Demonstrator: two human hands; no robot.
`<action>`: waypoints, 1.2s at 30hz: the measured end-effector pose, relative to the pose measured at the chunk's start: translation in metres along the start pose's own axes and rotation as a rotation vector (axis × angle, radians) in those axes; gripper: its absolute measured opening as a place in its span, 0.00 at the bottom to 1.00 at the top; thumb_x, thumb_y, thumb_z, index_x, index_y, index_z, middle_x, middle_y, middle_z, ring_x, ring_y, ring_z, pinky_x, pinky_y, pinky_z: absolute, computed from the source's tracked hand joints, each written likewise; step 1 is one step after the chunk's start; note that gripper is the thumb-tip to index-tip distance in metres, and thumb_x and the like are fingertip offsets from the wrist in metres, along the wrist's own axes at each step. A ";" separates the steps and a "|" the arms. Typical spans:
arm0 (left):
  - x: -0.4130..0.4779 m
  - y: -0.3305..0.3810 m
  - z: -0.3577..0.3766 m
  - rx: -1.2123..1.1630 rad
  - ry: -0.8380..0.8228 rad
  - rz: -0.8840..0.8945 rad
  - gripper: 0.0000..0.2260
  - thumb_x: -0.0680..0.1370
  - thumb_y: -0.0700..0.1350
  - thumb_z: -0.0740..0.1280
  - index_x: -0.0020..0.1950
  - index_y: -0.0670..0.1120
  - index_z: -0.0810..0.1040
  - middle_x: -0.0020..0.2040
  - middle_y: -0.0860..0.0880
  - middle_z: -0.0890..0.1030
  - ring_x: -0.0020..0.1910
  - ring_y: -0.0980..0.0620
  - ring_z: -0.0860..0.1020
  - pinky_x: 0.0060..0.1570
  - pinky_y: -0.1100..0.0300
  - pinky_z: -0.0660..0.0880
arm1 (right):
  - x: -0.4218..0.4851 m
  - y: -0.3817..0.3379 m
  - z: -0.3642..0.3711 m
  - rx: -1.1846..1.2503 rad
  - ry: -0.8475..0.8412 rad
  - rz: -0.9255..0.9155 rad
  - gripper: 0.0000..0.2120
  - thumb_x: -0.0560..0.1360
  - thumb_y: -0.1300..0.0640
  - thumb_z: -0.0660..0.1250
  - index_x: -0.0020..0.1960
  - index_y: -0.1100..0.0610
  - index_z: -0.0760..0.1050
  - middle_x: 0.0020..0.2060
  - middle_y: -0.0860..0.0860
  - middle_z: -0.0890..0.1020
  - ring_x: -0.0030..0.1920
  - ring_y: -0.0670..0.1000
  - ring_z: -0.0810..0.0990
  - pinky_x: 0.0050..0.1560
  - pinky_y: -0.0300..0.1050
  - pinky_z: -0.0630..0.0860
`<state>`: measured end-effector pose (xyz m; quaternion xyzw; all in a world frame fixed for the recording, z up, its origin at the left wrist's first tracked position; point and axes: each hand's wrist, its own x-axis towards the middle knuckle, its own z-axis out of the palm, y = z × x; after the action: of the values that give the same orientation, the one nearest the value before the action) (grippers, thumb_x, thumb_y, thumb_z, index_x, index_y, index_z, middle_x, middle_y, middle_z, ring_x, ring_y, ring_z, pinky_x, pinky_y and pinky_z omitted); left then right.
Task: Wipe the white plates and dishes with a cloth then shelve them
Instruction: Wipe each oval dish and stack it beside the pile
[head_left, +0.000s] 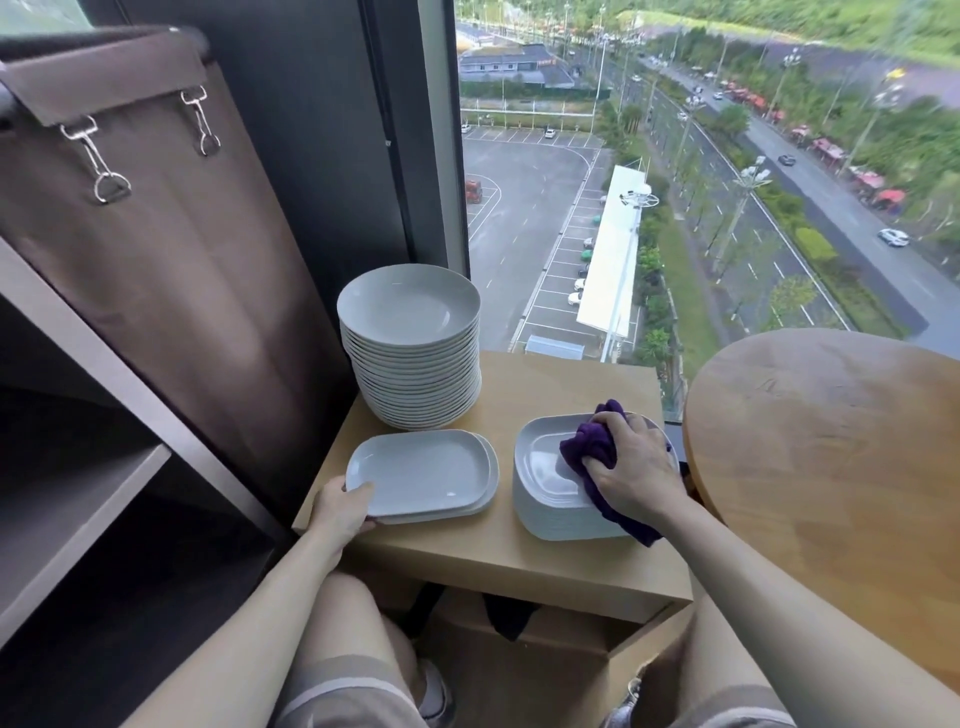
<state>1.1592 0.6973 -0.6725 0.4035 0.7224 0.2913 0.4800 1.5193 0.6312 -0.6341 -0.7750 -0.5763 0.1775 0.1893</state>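
While wiping, by the look of it, grips the bunched purple cloth (592, 448) in the curled right hand (631, 467), pressing it onto the top dish (546, 458) of the tall stack (540, 515) beneath, and pinches with the left hand (344, 508) the near rim of the short stack (426, 475) between both hands on the counter (561, 384). Next calls for lifting the wiped dish clear and carrying it to the shelf (78, 519) left of the left hand. Cannot see the left fingers under that rim; beyond them, round plates (410, 306) piled high.
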 end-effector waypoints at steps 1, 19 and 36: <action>0.001 0.001 0.000 0.036 -0.006 0.006 0.11 0.81 0.41 0.64 0.63 0.41 0.78 0.55 0.45 0.81 0.54 0.45 0.81 0.50 0.50 0.82 | 0.000 0.000 0.000 -0.001 0.002 -0.001 0.24 0.76 0.46 0.67 0.70 0.44 0.67 0.66 0.51 0.73 0.63 0.58 0.69 0.67 0.59 0.68; -0.066 0.062 0.125 0.583 -0.566 0.515 0.65 0.64 0.59 0.84 0.85 0.56 0.38 0.85 0.54 0.46 0.83 0.52 0.47 0.80 0.52 0.52 | -0.009 -0.004 -0.010 0.094 0.048 0.002 0.24 0.71 0.46 0.68 0.67 0.44 0.73 0.57 0.47 0.77 0.58 0.54 0.73 0.61 0.53 0.73; -0.057 0.063 0.139 0.418 -0.628 0.389 0.62 0.65 0.53 0.85 0.83 0.61 0.43 0.81 0.52 0.59 0.78 0.50 0.62 0.78 0.51 0.63 | 0.023 0.002 -0.023 -0.250 0.111 0.127 0.20 0.73 0.47 0.68 0.64 0.50 0.73 0.61 0.54 0.75 0.63 0.59 0.71 0.61 0.56 0.72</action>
<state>1.3200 0.6851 -0.6466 0.6901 0.4950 0.0868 0.5207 1.5386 0.6506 -0.6161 -0.8360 -0.5324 0.0729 0.1115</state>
